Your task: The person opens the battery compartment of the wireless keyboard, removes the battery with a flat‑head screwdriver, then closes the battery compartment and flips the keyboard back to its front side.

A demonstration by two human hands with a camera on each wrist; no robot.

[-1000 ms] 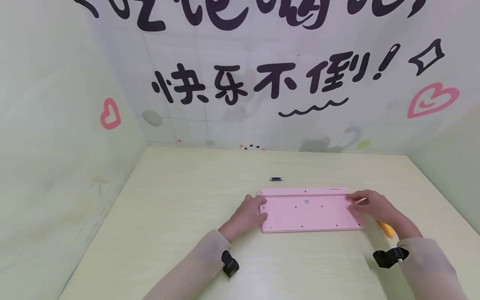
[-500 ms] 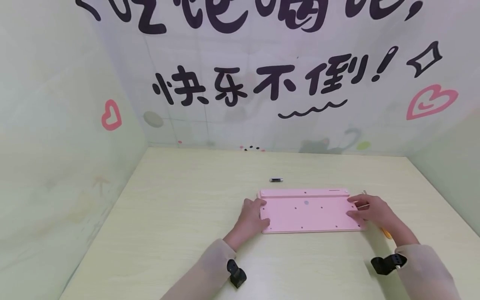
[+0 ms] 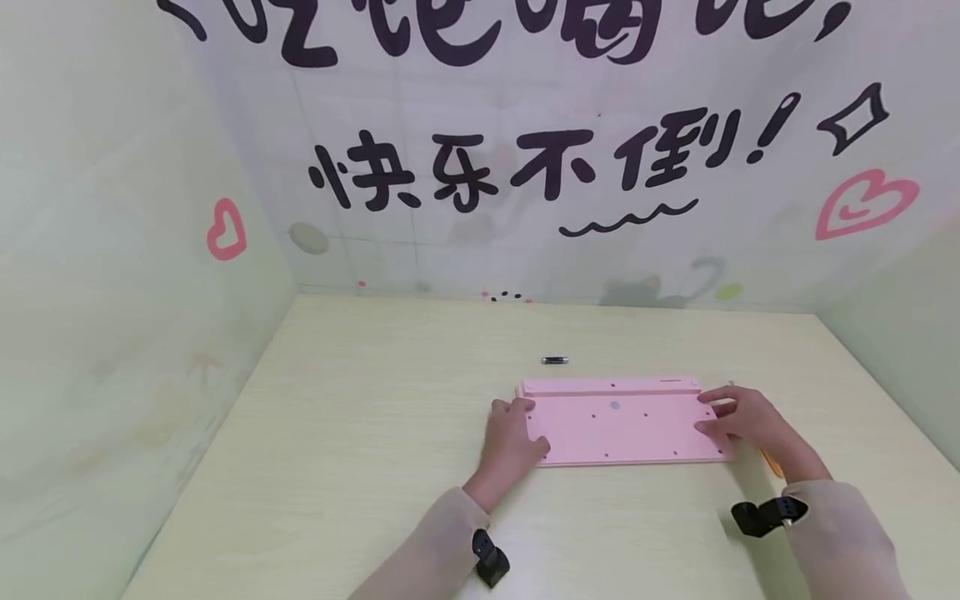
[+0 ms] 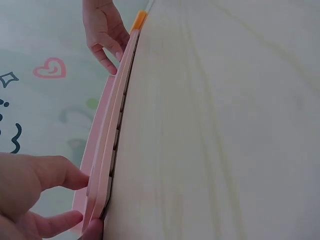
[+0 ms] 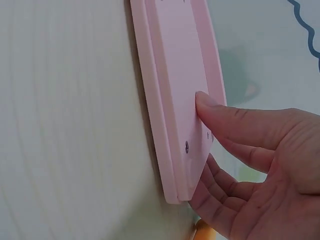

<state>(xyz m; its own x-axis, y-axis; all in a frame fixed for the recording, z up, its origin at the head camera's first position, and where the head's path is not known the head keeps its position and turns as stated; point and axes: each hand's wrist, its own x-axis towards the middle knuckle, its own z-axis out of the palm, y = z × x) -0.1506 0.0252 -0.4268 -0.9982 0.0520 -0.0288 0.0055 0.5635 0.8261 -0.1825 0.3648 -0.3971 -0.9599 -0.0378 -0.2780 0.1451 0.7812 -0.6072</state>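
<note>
A pink keyboard [image 3: 622, 429] lies face down, its screw-dotted underside up; a row of its keys shows along the table side in the left wrist view. My left hand [image 3: 510, 442] grips its left end, the thumb on the underside near the front corner. At the other end my right hand [image 3: 753, 421] holds the edge, with the thumb [image 5: 212, 107] on the underside and the other fingers around the edge, partly hidden. Just right of the keyboard, partly covered by the right hand, is an orange-handled tool [image 4: 139, 20] with a thin metal shaft.
Behind the keyboard a small dark cylindrical battery [image 3: 555, 360] lies on the pale wooden table [image 3: 360, 400]. A printed cloth wall [image 3: 465, 258] closes off the back, and plain panels stand at both sides.
My left thumb has slid toward the keyboard's front left corner and the left forearm has come rightward. The right hand has shifted its fingers slightly on the edge. The keyboard stays almost in place.
</note>
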